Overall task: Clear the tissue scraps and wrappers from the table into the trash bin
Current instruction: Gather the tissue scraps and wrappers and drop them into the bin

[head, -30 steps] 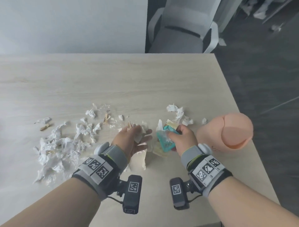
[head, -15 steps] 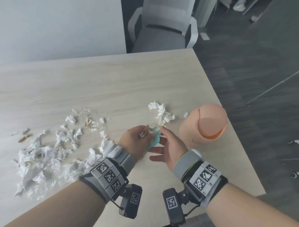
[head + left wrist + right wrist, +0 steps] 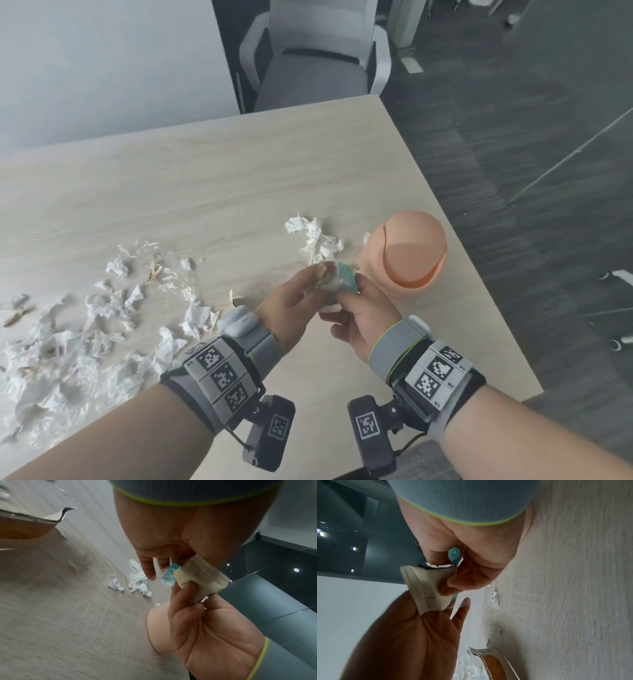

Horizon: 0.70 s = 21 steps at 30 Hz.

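Observation:
Both hands meet above the table (image 3: 205,178), just left of the peach swing-lid trash bin (image 3: 407,253). Between them is a bundle made of a cream wrapper (image 3: 200,580), a teal wrapper (image 3: 347,279) and some pale scraps. My left hand (image 3: 301,294) pinches the bundle from the left, thumb against the cream wrapper. My right hand (image 3: 359,308) grips it from below, fingers curled round the cream wrapper (image 3: 426,582) and the teal wrapper (image 3: 453,555). A wide heap of white tissue scraps (image 3: 68,359) covers the table's left side. A smaller tissue clump (image 3: 315,240) lies just beyond the hands.
A torn brown and silver wrapper (image 3: 34,524) lies on the table near my left wrist. The bin stands close to the table's right edge, with dark floor beyond. A grey office chair (image 3: 308,68) sits at the far side.
The right hand lifted the teal wrapper off the table and the left hand brought its scraps over. Both hands now hold one bundle, nearer the bin.

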Each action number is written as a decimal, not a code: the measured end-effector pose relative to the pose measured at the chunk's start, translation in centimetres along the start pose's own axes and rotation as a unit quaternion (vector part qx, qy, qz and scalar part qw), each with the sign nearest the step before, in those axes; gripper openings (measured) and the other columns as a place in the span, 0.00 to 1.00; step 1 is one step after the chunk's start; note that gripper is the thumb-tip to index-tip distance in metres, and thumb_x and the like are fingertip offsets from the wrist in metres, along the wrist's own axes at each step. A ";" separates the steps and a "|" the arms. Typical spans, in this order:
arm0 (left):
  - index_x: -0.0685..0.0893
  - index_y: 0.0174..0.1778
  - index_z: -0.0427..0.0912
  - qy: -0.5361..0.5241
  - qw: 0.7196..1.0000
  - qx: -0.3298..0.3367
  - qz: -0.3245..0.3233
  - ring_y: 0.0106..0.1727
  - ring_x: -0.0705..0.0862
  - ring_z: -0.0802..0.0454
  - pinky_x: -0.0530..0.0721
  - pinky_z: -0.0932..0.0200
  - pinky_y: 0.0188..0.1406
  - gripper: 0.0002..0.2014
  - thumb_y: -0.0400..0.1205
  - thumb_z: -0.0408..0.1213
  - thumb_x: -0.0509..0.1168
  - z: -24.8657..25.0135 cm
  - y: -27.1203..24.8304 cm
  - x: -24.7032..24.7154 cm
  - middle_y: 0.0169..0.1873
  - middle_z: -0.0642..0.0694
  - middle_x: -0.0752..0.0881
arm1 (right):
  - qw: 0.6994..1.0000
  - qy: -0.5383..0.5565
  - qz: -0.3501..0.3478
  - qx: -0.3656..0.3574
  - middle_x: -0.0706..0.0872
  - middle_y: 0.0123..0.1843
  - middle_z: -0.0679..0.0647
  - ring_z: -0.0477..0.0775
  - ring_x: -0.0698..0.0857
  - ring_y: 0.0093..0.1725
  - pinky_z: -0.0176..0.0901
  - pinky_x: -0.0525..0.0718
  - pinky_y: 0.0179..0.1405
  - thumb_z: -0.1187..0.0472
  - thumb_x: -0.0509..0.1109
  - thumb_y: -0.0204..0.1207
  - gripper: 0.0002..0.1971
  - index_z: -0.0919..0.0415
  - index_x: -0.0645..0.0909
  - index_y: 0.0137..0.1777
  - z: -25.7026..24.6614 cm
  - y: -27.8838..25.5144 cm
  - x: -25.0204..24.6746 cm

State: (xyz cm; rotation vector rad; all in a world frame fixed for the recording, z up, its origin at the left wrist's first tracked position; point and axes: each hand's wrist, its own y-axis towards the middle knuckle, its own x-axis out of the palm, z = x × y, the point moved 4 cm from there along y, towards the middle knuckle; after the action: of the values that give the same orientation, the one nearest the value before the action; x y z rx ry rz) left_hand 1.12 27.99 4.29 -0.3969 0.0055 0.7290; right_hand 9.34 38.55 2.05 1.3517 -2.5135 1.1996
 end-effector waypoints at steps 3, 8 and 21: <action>0.74 0.69 0.76 0.040 0.999 -0.009 0.020 0.63 0.80 0.71 0.79 0.63 0.63 0.26 0.80 0.44 0.71 0.1 0.5 -0.5 0.66 0.62 0.82 | 1.000 0.009 -0.007 -0.006 0.88 0.42 0.60 0.53 0.84 0.31 0.37 0.73 0.20 0.69 0.73 0.76 0.13 0.59 0.83 0.59 -0.3 -0.3 -0.6; 0.79 0.72 0.47 -0.126 0.977 -0.167 -0.040 0.51 0.92 0.43 0.90 0.46 0.45 0.34 0.68 0.43 0.79 -1.2 1.0 -0.2 0.58 0.40 0.89 | 1.000 -0.005 -0.024 -0.017 0.88 0.42 0.62 0.54 0.84 0.32 0.38 0.75 0.21 0.74 0.73 0.75 0.13 0.61 0.85 0.57 -0.7 -0.8 -1.2; 0.89 0.33 0.49 -0.043 0.986 -0.161 0.032 0.22 0.72 0.49 0.70 0.61 0.19 0.07 0.69 0.31 0.75 -1.0 2.0 2.1 0.27 0.41 0.83 | 0.991 -0.103 -0.072 -0.042 0.81 0.36 0.64 0.59 0.82 0.27 0.41 0.77 0.18 0.64 0.67 0.81 0.11 0.48 0.83 0.57 -1.5 -2.8 -2.8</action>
State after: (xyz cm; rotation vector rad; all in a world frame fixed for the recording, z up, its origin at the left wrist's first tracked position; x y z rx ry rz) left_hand 1.54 30.34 2.40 -0.6750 -0.1836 0.8132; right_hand 12.65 40.56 3.80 1.6817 -2.5110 0.9619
